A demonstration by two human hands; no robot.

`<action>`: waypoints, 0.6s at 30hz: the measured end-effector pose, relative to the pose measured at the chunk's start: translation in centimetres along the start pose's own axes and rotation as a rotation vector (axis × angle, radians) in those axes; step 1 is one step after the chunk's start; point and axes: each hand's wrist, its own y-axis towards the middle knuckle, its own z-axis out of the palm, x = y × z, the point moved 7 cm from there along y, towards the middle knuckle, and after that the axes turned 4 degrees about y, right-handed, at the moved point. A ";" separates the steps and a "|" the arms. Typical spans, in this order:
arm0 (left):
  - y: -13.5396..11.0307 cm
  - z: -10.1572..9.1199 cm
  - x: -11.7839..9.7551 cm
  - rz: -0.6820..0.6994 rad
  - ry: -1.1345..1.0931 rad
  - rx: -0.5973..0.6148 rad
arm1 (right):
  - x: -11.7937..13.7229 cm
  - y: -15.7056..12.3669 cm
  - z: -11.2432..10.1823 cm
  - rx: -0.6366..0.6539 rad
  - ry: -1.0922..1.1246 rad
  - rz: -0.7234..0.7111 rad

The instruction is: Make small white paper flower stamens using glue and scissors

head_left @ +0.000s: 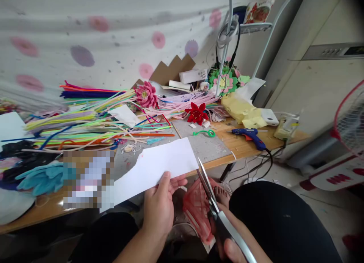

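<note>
My left hand [160, 202] pinches the lower edge of a white sheet of paper [165, 160], thumb on top and fingers beneath. The sheet's upper left side is ragged. In my right hand [233, 232] is a pair of scissors [212, 196], blades pointing up and slightly parted. Their tips are close to the paper's right corner; whether they touch it I cannot tell. Past the paper, a green twisted pipe cleaner [210, 133] and a red pipe-cleaner flower [196, 114] lie by a grey mat [216, 147].
Bundles of coloured pipe cleaners [71, 126] cover the table's left and back. A blue glue gun [250, 136] lies at the right, its cord hanging off the edge. Light blue gloves [42, 177] are at the front left. A fan [352, 122] stands at the far right.
</note>
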 end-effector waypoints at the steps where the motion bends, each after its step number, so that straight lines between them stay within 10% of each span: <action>1: 0.1 0.1 0.2 -0.002 -0.002 -0.002 | -0.3 0.2 -0.1 -0.006 0.014 -0.004; 18: -1.0 2.4 2.6 -0.061 -0.081 0.092 | 0.9 2.7 -0.6 -0.015 0.165 0.046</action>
